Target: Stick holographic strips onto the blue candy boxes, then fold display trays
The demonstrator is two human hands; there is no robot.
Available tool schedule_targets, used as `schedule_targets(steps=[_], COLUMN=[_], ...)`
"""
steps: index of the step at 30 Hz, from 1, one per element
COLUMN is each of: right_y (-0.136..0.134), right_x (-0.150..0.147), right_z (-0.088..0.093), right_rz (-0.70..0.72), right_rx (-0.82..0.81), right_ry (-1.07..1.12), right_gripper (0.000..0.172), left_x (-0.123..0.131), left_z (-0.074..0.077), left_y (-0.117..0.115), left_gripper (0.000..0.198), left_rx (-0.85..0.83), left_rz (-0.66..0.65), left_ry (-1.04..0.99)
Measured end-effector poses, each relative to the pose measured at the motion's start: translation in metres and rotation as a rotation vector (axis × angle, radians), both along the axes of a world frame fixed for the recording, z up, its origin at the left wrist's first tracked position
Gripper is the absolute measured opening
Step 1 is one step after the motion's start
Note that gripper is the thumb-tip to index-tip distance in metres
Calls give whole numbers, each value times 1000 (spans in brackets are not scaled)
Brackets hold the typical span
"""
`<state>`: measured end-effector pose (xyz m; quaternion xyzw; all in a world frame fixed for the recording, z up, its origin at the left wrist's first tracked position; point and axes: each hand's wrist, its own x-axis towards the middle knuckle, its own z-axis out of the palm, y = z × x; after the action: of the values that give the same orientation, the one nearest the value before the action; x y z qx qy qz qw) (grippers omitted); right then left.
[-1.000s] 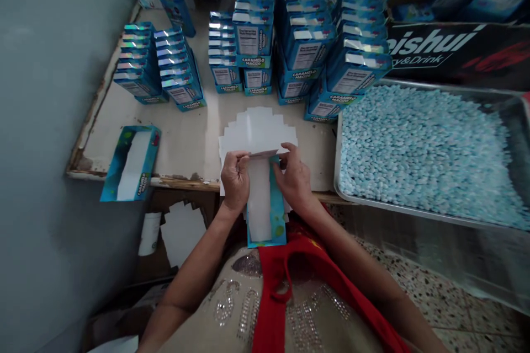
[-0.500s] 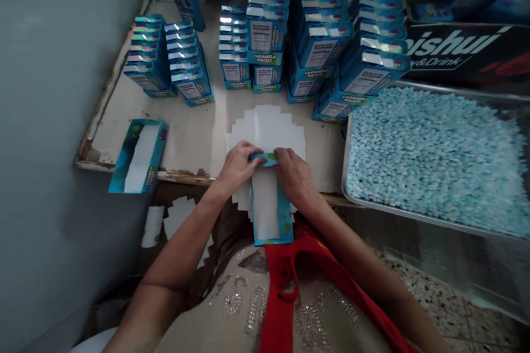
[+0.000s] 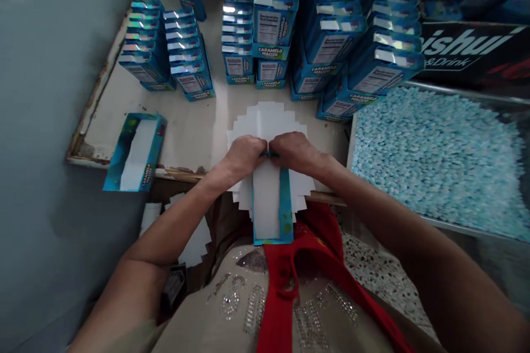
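A blue cardboard display box (image 3: 286, 215) with a white inside lies lengthwise before me, its near end against my apron. My left hand (image 3: 247, 155) is closed on the left part of the box's far end. On the right part of that same end my right hand (image 3: 296, 150) is closed too, the two sets of fingers almost meeting. They cover most of the far flap. Under the box and hands spreads a white stepped-edge card (image 3: 267, 116), which juts past the table edge.
An open blue box (image 3: 155, 149) sits at the table's left front corner. Stacks of filled blue boxes (image 3: 271, 22) stand along the back. At right is a metal tray (image 3: 351, 140) heaped with light-blue candies (image 3: 434, 160). More white card (image 3: 196, 242) lies below the table edge.
Both hands have turned inward and drawn together over the far end of the box, hiding the flap that showed between them. My right elbow has swung outward. The view has shifted slightly.
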<state>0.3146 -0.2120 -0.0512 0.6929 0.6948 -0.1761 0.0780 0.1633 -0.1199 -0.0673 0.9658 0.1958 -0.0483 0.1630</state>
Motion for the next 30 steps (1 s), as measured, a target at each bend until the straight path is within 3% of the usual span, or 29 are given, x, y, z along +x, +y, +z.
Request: schedule_targets(steps=[5,9,11,13,15,17,19,22,25,27,30], right_y=[1,-2,-8,-18,-31,-43,-52,-58,-59,-60,-61], right_x=[-9,-2,11,26,37,39,33,23,20,20,20], right_z=[-5,-6,-3,1,5,6,5,2,1,1,4], right_rz=[-3,-141,-253,-363,-451,-522,-579,-602,-591,-586,-582], right_rx=[40,43,26,-6,-43,-58,-46,-22,6,13,10], right_ry=[2,-50,-120,-185,-202,-174,-132,-90,-61,-41,-59], right_gripper=[26,28,27,26,26,33,45,50,51,51,50], left_x=[0,21,32,31,14,-13,-37,-53,-49,-45,-42], left_z=[-11,-11,5,31,57,68,58,14,-28,-41,-40], left_y=[-8,-9,-4,-2,-11,-33,-62,-95,-101,-94,-82], left_gripper=[11,17,17,27,30,29,36,24,20,27,33], left_rx=[118,162,190,224,229,209,224,335,355,332,333], left_rz=[-30,55,54,9,-57,-90,-32,105,213,270,259], left_ry=[-80,-82,-113,-190,-223,-148,-57,-56,-168,-209,-158])
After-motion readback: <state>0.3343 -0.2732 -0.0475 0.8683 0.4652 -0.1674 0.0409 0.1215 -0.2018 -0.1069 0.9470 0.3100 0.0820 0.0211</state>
